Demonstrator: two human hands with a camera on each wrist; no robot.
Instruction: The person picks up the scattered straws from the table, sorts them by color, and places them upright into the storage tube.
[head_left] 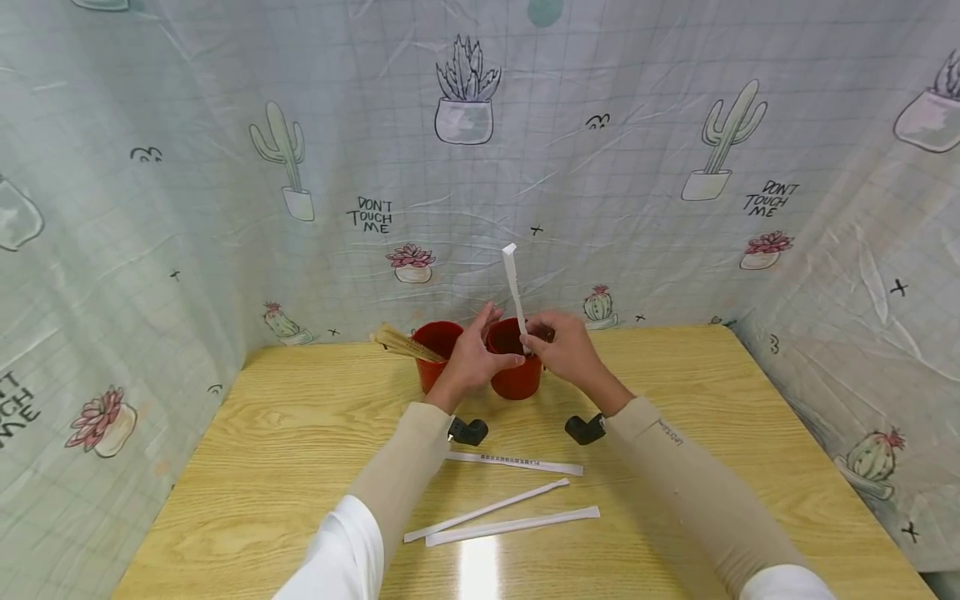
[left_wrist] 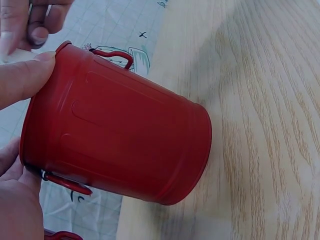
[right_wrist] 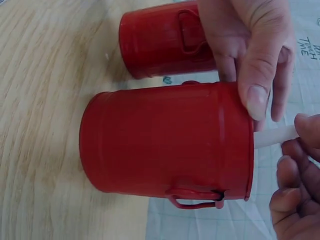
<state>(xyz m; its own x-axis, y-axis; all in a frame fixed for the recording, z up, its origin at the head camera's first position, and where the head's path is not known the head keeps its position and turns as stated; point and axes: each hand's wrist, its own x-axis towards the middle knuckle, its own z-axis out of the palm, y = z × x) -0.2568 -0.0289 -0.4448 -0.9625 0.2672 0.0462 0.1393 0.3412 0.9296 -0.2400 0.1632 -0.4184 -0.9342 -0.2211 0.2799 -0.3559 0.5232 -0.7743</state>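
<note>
My left hand (head_left: 474, 358) grips the right-hand red bucket (head_left: 516, 382) at its rim, the thumb lying along the near edge. Between the thumb and fingers of my right hand (head_left: 572, 348) a white paper-wrapped straw (head_left: 513, 279) is pinched, standing nearly upright. Its lower end goes down inside that bucket, as the right wrist view shows with the straw (right_wrist: 274, 136) crossing the rim. The bucket (left_wrist: 130, 130) has small looped side handles and stands on the wooden table. Its inside is mostly hidden by the hands.
Just left stands a second red bucket (head_left: 429, 377) with a bundle of yellowish sticks (head_left: 405, 342) leaning out leftward. Nearer me on the table (head_left: 315, 425) lie three white wrapped straws (head_left: 517, 525), one with print. A patterned curtain (head_left: 337, 125) encloses the back and sides.
</note>
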